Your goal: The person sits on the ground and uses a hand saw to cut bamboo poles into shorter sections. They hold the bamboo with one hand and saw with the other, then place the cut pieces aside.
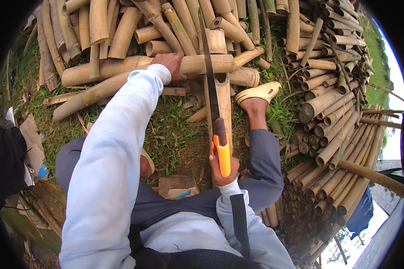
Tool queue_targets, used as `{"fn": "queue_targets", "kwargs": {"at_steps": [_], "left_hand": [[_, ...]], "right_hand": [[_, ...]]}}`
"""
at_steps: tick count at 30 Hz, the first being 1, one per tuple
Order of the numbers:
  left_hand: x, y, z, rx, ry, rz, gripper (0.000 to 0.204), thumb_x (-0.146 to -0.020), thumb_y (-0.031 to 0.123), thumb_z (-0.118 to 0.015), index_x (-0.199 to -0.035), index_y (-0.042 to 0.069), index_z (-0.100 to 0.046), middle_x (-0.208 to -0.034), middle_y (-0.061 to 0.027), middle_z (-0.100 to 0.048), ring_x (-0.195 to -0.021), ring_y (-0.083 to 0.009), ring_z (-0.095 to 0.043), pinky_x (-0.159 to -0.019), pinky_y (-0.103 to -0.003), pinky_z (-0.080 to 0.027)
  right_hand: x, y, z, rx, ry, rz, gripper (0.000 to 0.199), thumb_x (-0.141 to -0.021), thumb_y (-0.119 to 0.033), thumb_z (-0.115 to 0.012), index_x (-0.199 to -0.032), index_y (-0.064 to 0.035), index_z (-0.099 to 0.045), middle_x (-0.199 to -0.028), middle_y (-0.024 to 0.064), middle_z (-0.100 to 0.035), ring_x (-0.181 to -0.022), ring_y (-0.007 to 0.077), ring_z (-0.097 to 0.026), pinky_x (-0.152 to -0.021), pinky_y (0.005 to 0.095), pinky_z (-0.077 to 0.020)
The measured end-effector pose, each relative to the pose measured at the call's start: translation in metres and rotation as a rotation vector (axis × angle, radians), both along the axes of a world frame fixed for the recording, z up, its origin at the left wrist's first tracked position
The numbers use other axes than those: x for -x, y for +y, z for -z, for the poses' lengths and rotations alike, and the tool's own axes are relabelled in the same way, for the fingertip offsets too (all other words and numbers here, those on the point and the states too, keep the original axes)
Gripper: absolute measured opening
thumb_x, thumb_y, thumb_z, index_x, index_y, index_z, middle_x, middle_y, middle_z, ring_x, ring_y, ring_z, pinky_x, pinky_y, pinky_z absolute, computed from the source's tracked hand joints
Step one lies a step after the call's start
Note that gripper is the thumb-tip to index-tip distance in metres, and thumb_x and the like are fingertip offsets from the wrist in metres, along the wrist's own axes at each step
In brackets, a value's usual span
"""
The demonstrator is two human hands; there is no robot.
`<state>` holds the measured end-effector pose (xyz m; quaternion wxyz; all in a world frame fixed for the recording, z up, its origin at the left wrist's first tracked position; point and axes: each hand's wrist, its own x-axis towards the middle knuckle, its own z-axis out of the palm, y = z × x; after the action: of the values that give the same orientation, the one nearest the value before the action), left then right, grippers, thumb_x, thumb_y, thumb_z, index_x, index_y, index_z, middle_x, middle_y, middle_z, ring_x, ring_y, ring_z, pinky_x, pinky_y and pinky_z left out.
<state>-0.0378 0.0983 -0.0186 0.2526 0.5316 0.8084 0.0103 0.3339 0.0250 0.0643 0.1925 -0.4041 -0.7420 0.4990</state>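
Observation:
My left hand (pixel 170 62) grips a long pale bamboo pole (pixel 121 76) that lies crosswise on the pile, my arm stretched out in a light blue sleeve. My right hand (pixel 220 172) is closed on the orange handle (pixel 223 154) of a long dark saw blade (pixel 209 76). The blade runs away from me, over an upright split bamboo piece (pixel 223 103) and across the end of the held pole. My right foot in a tan sandal (pixel 258 92) rests on the ground beside the upright piece.
Cut bamboo sections (pixel 327 112) are heaped across the top and down the right side. Grass and bare soil (pixel 175 134) lie between my legs, with a small cardboard box (pixel 177 186) near my knee. Dark bags and scraps (pixel 13 157) sit at the left.

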Motion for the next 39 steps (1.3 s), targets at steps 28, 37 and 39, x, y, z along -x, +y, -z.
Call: {"fn": "queue_targets", "kwargs": {"at_steps": [28, 37, 39], "left_hand": [[-0.008, -0.002, -0.016, 0.065, 0.006, 0.014, 0.067, -0.078, 0.048, -0.080, -0.122, 0.002, -0.061, -0.114, -0.0212, -0.074, -0.108, -0.0358, -0.072, -0.097, -0.045, -0.058], [-0.007, 0.002, -0.009, 0.046, 0.008, 0.037, 0.069, -0.077, 0.051, -0.080, -0.122, 0.002, -0.062, -0.113, -0.0210, -0.075, -0.107, -0.0373, -0.072, -0.096, -0.046, -0.058], [-0.014, -0.006, -0.007, 0.061, -0.005, 0.036, 0.070, -0.077, 0.052, -0.080, -0.122, 0.002, -0.062, -0.113, -0.0209, -0.075, -0.107, -0.0372, -0.072, -0.095, -0.046, -0.058]], "right_hand": [[-0.024, -0.015, -0.019, 0.030, -0.067, 0.009, 0.013, -0.091, -0.007, -0.074, -0.086, 0.0007, -0.066, -0.061, 0.0052, -0.059, -0.052, 0.0140, -0.056, -0.053, 0.0323, -0.0455], [0.069, 0.060, 0.005, 0.080, 0.089, -0.011, 0.020, -0.096, -0.007, -0.072, -0.082, 0.0013, -0.060, -0.059, 0.0032, -0.055, -0.051, 0.0110, -0.048, -0.051, 0.0301, -0.0405], [0.041, 0.033, -0.004, 0.099, 0.010, 0.012, 0.019, -0.094, -0.007, -0.073, -0.082, 0.0012, -0.061, -0.060, 0.0045, -0.055, -0.052, 0.0121, -0.051, -0.051, 0.0302, -0.0413]]}}
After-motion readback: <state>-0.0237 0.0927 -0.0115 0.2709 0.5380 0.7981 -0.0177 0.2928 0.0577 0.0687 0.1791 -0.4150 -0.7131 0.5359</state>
